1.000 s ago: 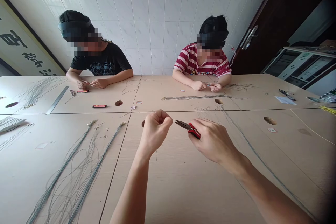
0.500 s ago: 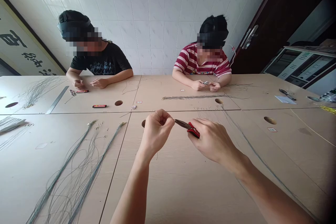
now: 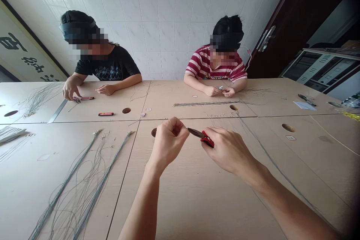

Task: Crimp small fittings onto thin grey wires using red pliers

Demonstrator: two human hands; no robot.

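My right hand (image 3: 225,150) is closed round the red handles of a pair of pliers (image 3: 200,134), whose dark jaws point left. Just left of the jaw tips, my left hand (image 3: 171,140) is closed in a pinch, its fingertips almost at the pliers. What the pinch holds is too small to make out; it may be a thin wire end. Two bundles of thin grey-green wires (image 3: 73,174) lie on the table to the left, with loose wires between them. Another strand of wires (image 3: 277,167) runs along the table under my right forearm.
Across the table (image 3: 194,202) sit two co-workers, one in a black shirt (image 3: 116,63), one in a striped shirt (image 3: 198,63). A red marker (image 3: 106,114), a metal ruler (image 3: 57,111), a wire bundle (image 3: 208,104) and a pen (image 3: 307,100) lie about. Round holes (image 3: 288,128) pierce the tabletop.
My left hand has shifted slightly right toward the pliers; my right hand stays nearly still. The black-shirted co-worker's hand has moved left and reaches over small items by the ruler.
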